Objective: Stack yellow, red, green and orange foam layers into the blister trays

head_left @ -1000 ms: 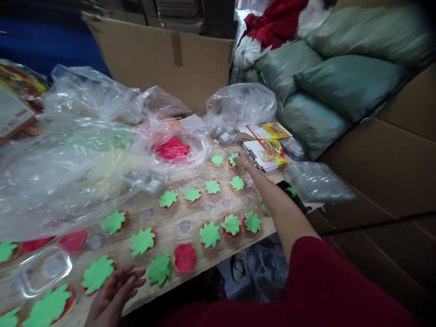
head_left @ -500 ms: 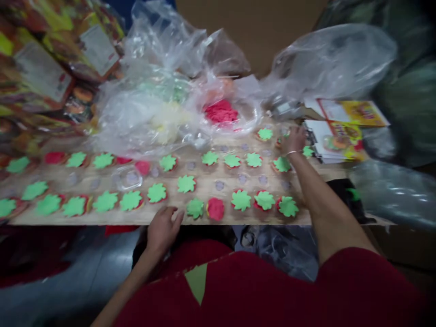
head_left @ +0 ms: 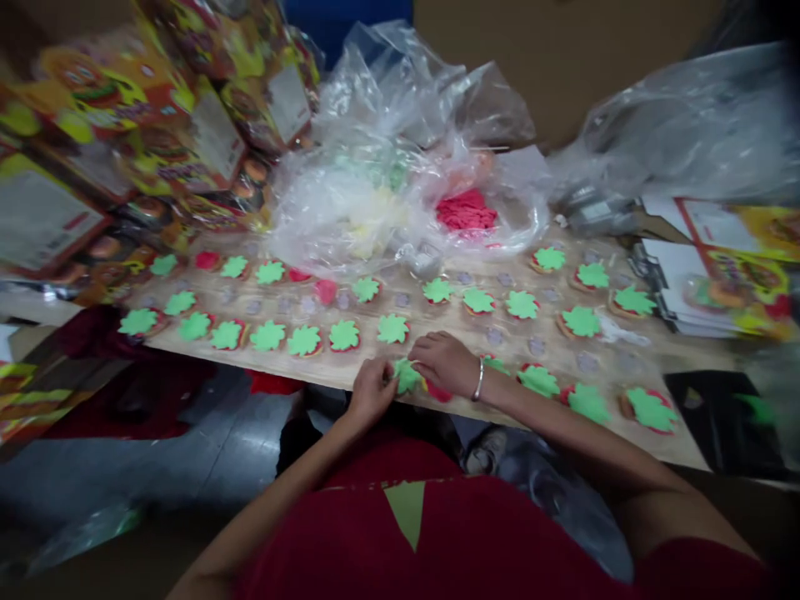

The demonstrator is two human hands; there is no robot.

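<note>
A long wooden board (head_left: 437, 321) carries rows of small stacks topped with green leaf-shaped foam pieces (head_left: 344, 334). At its near edge my left hand (head_left: 371, 390) and my right hand (head_left: 446, 363) meet over one green leaf piece (head_left: 407, 376), fingers pinching it from both sides. A red foam piece (head_left: 439, 392) shows just under my right hand. A bracelet sits on my right wrist. Small clear plastic cups lie between the stacks.
Clear plastic bags (head_left: 400, 167) holding red foam pieces (head_left: 466, 211) and pale ones lie behind the board. Colourful printed packages (head_left: 156, 142) pile up at the left. Printed cards (head_left: 712, 275) are stacked at the right. A cardboard wall (head_left: 562, 58) stands behind.
The view swung left. My right hand came back from the far right of the board to the near edge. My left hand moved right to meet it on a green leaf piece.
</note>
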